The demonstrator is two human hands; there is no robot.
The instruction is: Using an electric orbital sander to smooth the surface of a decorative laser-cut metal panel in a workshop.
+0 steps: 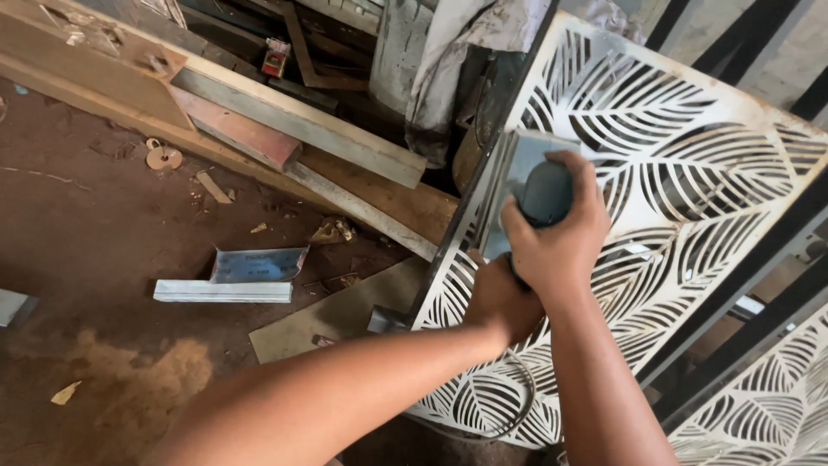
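Right hand [561, 237] clamped over power sander's [536, 192] top knob, left hand [500, 298] gripping its rear just below, pressing it flat to leaf-cut panel's [690, 155] left edge; cord [517, 406] hangs beneath

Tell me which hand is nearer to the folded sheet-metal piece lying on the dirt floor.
Left. The left hand grips the power tool low at the leaf-pattern panel's edge, closer to the folded metal piece. The right hand sits higher on the tool, further away.
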